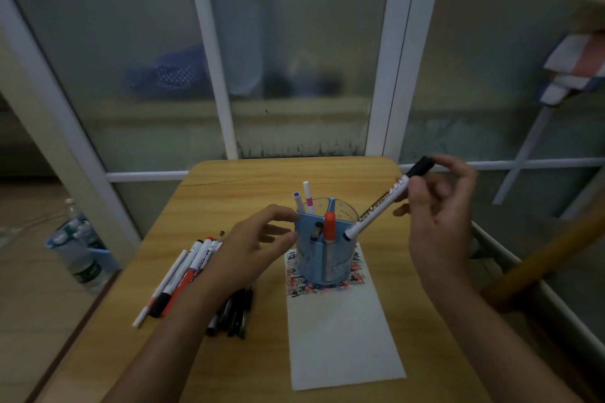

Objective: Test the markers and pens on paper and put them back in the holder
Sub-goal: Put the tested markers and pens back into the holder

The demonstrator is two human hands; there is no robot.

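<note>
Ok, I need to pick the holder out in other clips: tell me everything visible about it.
The pen holder is a translucent blue plastic cylinder with blue dividers forming compartments. It stands upright on the scribbled end of the paper sheet. Several capped pens stand inside. The left hand touches its left side.

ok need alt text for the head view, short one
A right hand lowers a black-capped white marker into a blue holder steadied by the left hand. The holder stands on scribbled paper on a wooden desk; more pens lie left.
</note>
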